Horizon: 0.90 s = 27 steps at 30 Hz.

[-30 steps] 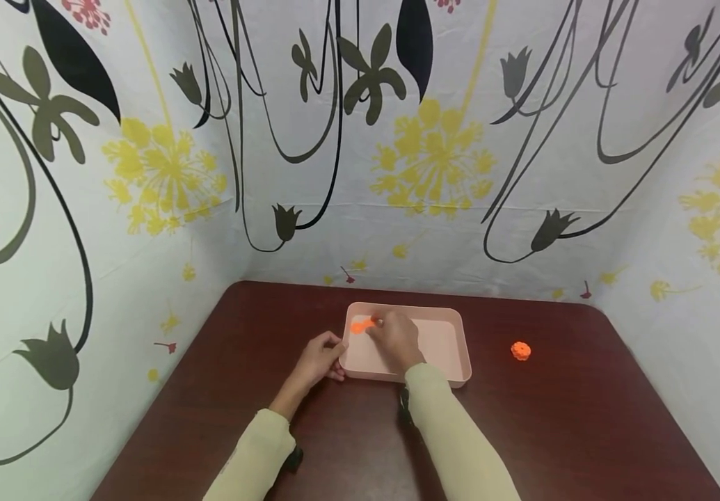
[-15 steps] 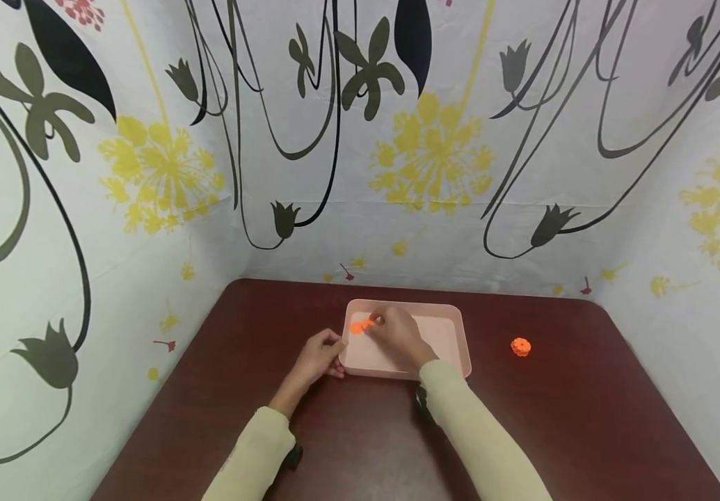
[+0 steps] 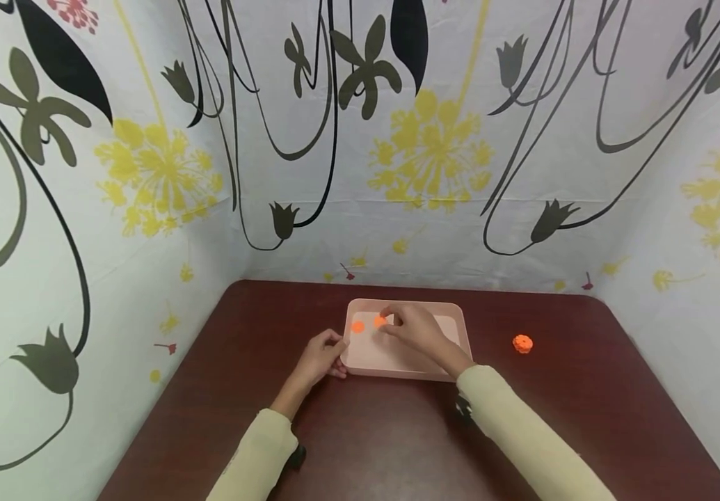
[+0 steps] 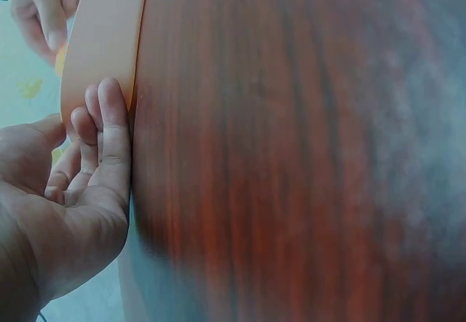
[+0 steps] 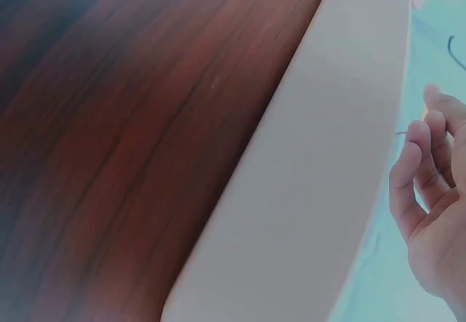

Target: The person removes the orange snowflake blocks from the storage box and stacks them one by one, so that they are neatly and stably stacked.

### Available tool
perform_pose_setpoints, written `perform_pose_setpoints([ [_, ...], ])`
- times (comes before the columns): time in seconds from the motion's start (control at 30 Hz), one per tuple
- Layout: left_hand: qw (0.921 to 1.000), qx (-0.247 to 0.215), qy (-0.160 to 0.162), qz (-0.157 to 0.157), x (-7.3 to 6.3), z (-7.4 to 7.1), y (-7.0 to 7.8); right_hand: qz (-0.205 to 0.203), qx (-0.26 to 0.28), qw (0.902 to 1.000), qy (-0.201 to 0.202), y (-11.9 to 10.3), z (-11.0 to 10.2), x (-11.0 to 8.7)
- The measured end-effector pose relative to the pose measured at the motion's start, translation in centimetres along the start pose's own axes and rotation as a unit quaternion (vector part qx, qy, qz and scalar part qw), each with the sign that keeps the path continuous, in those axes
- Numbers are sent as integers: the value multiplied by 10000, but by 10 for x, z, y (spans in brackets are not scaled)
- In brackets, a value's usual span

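A shallow pale pink tray (image 3: 372, 356) lies on the dark wooden table. My left hand (image 3: 318, 356) holds its left end; in the left wrist view the fingers (image 4: 113, 129) lie against the outer wall, with the thumb at the rim. Over the tray, my right hand (image 3: 416, 328) pinches a small flat orange piece (image 3: 380, 321) between thumb and fingertips. To its left, a round orange piece (image 3: 357, 327) lies on the tray floor. The right wrist view shows the curled right fingers (image 5: 404, 180) beyond the tray wall (image 5: 313, 132); the pinched piece is mostly hidden there.
A bumpy orange cluster (image 3: 522, 344), perhaps a stack of similar pieces, sits on the table (image 3: 560, 417) to the right of the tray. Flower-patterned cloth (image 3: 435, 250) hangs behind the table and along both sides.
My right hand has shifted right with the pinched orange piece, opening a gap between it and the round piece at left. My left hand stays at the tray's left end.
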<state>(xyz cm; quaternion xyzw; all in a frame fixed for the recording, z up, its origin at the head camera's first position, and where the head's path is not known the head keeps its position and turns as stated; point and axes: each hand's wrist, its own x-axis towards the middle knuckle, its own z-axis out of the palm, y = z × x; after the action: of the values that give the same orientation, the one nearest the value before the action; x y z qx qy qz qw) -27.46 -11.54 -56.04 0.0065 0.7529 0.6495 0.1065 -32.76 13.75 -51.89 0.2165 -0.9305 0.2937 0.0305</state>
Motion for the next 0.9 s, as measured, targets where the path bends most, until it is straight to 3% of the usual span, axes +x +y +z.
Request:
perform_pose_setpoints([
  [0.3, 10000, 69, 25, 51, -2, 0, 0, -315, -98, 9994, 54, 21, -25, -47],
  [0.47, 9999, 125, -16, 4, -2, 1, 0, -382, -18, 9989, 283, 38, -38, -71],
  [0.7, 10000, 22, 14, -16, -4, -2, 0, -98, 193, 9982, 560, 66, -63, -99],
  [0.9, 10000, 48, -58, 46, -3, -1, 0, 562, 284, 9954, 726, 95, -90, -118],
])
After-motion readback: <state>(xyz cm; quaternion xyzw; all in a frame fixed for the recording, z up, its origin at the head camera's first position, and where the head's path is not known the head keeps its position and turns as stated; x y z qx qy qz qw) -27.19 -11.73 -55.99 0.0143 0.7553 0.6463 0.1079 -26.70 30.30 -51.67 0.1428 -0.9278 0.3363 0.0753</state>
